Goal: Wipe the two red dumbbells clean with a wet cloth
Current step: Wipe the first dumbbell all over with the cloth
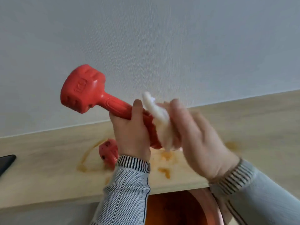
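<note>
Your left hand [131, 132] is wrapped around the handle of one red dumbbell [90, 93], fingers curled tight on the shaft, holding it off the table. Its far head tilts up toward ten o'clock, and the near head sits just beside your palm at four o'clock. Your right hand [194, 135] presses a white cloth [159, 122] against that near head; the hand is blurred, the fingers look fairly straight over the cloth, but you cannot tell for sure whether they pinch it. The cloth bunches between both hands, with a loose tip poking up at twelve o'clock.

Below your left wrist, at seven o'clock from the grip, the second red dumbbell [108, 151] rests on the wooden table [40, 176], partly hidden by your striped sleeve cuff. Orange smears [164, 171] mark the tabletop around it. At the table's near edge, toward six o'clock, you see the rim of an orange basin [209, 202]. A dark object [6, 161] lies at the far left edge.
</note>
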Available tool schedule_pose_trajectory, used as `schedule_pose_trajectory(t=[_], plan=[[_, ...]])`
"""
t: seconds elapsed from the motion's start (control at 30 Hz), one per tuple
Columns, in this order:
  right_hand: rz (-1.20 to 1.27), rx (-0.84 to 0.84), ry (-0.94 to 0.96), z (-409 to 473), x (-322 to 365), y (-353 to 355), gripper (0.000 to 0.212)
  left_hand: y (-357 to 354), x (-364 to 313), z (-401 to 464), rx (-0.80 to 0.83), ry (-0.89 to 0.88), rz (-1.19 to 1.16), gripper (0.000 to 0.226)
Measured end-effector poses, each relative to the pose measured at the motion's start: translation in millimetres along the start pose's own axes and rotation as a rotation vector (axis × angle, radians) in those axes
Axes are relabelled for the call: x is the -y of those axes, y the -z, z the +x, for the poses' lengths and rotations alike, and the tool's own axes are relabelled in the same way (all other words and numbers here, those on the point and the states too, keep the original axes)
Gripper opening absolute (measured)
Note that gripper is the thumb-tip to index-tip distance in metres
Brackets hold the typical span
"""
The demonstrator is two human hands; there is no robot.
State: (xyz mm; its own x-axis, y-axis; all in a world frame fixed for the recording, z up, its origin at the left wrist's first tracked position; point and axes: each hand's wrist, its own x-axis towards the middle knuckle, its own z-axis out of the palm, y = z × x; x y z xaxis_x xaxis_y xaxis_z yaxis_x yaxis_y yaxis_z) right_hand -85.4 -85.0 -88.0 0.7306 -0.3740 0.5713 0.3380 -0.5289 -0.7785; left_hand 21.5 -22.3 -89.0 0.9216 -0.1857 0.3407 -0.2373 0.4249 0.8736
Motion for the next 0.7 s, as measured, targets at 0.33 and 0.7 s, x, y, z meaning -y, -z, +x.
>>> schedule_pose_trajectory(t=[0.33,0.7], plan=[[0.148,-0.212,-0.539,13,-20,7,0.039,-3,6,-13,0.264,-0.103,0.139,0.031],[-0.190,-0.380,-0.172,4,-20,-8,0.021,-3,18,-7,0.206,-0.061,0.172,0.028]])
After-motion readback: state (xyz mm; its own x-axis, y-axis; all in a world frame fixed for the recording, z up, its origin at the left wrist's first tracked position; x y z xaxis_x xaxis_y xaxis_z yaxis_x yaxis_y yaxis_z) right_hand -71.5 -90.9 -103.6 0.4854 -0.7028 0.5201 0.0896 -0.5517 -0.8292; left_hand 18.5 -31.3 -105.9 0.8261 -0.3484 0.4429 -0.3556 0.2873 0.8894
